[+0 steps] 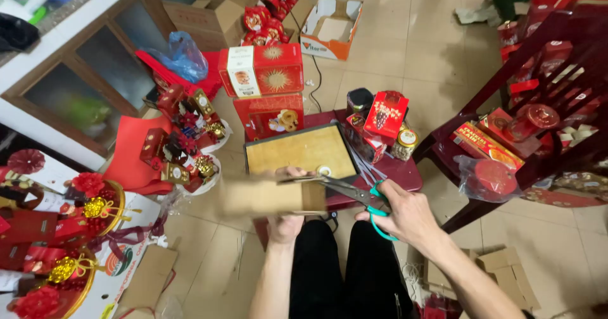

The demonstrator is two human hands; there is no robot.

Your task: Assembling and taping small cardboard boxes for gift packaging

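A cardboard piece (272, 197) is being pinched by the left hand (285, 221); scissors (364, 199) are being gripped, blades parted, by right hand (405, 214) fingers curled through teal handles

Desk (405, 175): directly ahead of the person's knees, on the floor.
Tray (302, 151): on the desk, at its left part.
Tape roll (324, 171): in the tray, near its front edge.
Small boxes and jars (383, 124): on the desk, right of the tray.
Cardboard piece (272, 197): in front of the tray, held by the left hand (285, 221) from below.
Scissors (361, 199): right of the cardboard, blades at its right edge, in the right hand (405, 214).
Stacked gift boxes (263, 72): on the floor behind the desk.
Chair (532, 104): right of the desk, packages on its seat.
Gift baskets (187, 142): on the floor, left of the desk.
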